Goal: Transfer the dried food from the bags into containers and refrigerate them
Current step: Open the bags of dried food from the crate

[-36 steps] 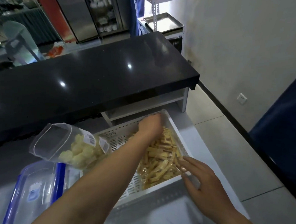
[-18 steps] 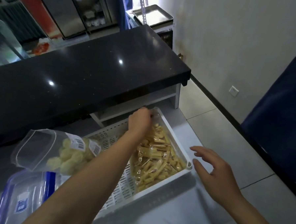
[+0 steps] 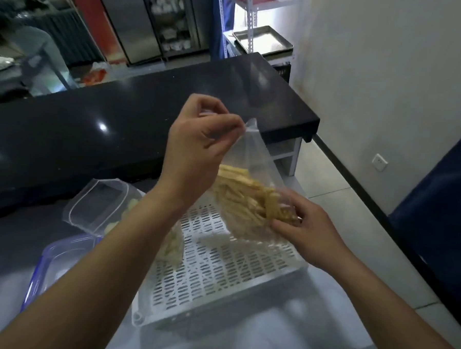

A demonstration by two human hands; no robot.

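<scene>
A clear bag of dried yellow sticks (image 3: pixel 252 199) hangs above the white perforated tray (image 3: pixel 218 275), its top corner pinched shut in the left hand (image 3: pixel 199 146) while the right hand (image 3: pixel 306 231) closes its grip on the loaded bottom. The limp, slick film looks light but shifty; top edge and base seem the safest holds. A blue-edged container (image 3: pixel 59 258) waits on the desk (image 3: pixel 282 329).
</scene>
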